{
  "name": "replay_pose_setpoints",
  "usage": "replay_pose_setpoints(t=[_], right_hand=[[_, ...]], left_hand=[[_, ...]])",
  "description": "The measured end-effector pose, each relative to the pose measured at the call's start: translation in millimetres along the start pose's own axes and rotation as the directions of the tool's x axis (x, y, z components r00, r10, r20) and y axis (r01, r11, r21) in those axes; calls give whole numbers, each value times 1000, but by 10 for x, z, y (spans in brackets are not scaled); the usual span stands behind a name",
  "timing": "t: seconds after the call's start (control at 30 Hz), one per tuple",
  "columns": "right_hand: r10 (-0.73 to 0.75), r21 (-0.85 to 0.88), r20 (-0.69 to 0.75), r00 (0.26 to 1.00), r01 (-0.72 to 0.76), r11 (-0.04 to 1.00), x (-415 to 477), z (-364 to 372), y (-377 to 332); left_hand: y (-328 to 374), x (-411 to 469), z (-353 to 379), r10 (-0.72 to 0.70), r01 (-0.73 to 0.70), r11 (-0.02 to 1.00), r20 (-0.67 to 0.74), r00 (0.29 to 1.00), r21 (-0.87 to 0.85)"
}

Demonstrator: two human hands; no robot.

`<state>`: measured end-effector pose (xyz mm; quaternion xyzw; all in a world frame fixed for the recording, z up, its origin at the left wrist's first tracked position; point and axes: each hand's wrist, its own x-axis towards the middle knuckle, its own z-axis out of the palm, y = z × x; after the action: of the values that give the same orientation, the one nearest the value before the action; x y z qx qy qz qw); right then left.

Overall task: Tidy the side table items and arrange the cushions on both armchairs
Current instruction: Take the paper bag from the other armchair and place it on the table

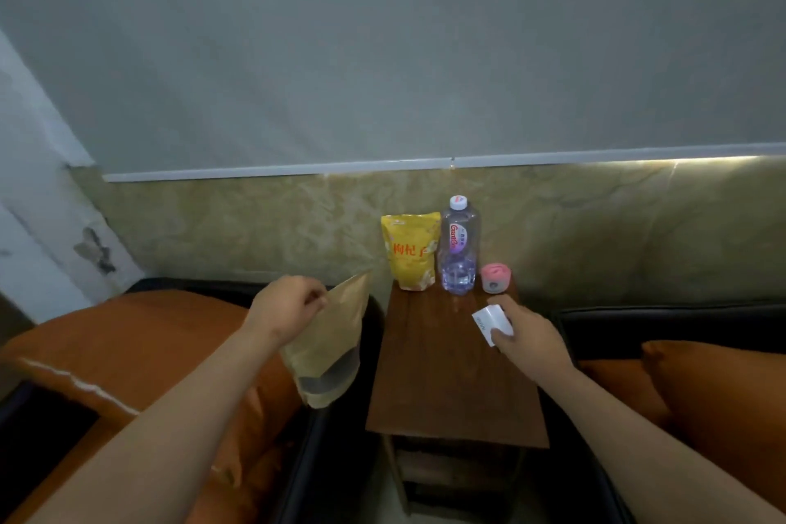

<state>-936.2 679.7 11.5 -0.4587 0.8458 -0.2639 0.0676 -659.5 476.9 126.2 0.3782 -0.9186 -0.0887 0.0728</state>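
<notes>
Bare wood on the side table (pixel 455 387) leaves its near and middle top open. A yellow pouch (pixel 410 253), water bottle (pixel 458 247) and pink container (pixel 494 277) line the far edge, with the left armchair (pixel 331 459) and right armchair (pixel 638 323) close on either side.

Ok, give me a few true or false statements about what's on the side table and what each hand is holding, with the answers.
1. The left hand pinches a brown paper pouch near its top. True.
2. The water bottle lies on its side. False: it stands upright with its cap on.
3. The yellow pouch stands just left of the water bottle at the far end of the side table. True.
4. The right hand holds nothing. False: it holds a small white box over the table.
5. The pink container stands left of the yellow pouch. False: it stands right of the water bottle.
</notes>
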Motion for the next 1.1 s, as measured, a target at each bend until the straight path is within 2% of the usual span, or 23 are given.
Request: replay_pose_setpoints(t=[0.17,0.27,0.4,0.63,0.87,0.97,1.03,1.1], right_hand=[[91,12,-5,996,-91,996,603,203,234],[106,18,28,994,-106,994,1036,416,350],[130,14,111,985,-132,991,1476,714,457],[125,-52,217,968,-116,992,1943,1035,504],[209,-29,229,951,-208,978,2041,1145,471],[247,-34,214,945,-245,969,2038,1114,484],[259,-30,194,946,-258,966,2047,1080,487],[267,-21,173,948,-267,963,2054,1042,469]], left_hand=[[-169,845,114,-35,36,997,17,999,-68],[-170,1378,318,-29,29,996,6,1000,-86],[-116,1962,600,-16,24,994,75,997,-104],[-106,2467,1066,15,4,992,147,989,-126],[-225,2853,1158,42,21,959,213,976,-283],[-170,2906,1207,-62,158,888,230,971,-431],[-108,2898,1266,-154,303,766,295,943,-567],[-19,2886,1301,-248,448,591,378,892,-670]])
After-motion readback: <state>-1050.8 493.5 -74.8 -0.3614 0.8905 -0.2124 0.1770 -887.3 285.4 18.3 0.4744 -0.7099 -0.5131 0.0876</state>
